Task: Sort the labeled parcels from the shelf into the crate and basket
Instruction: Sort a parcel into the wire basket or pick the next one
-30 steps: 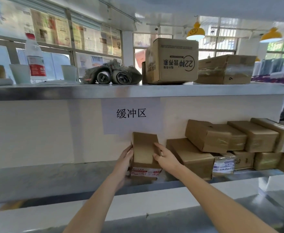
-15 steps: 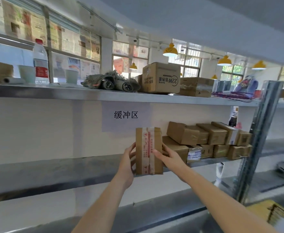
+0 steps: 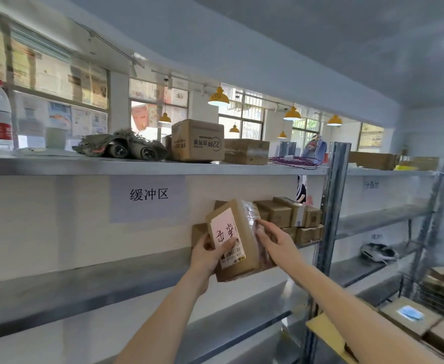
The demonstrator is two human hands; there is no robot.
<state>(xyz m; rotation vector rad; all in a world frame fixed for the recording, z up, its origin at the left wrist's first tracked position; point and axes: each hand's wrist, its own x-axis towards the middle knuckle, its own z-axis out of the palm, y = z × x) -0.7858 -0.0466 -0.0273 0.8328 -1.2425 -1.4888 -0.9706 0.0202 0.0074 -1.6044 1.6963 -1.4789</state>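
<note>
- Since half a second ago, the parcel has turned in the hands: its taped side no longer faces the camera, and a pale pink label with handwritten red characters now does; the view has also swung right, bringing a second shelf bay and a wire basket into sight.
- Held tilted in front of the middle shelf, the parcel is clear of the shelf surface.
- Left hand grips the parcel's lower left edge, thumb curled over the front below the pink label and onto a printed shipping sticker.
- Right hand rests against the parcel's right side with fingers fairly straight, touching the glossy tape there.
- Behind the parcel, more brown parcels sit stacked on the same shelf, beside the metal upright.
- A paper sign with black characters hangs on the wall to the left.
- Cardboard boxes with labels lie at lower right, near the basket.
</note>
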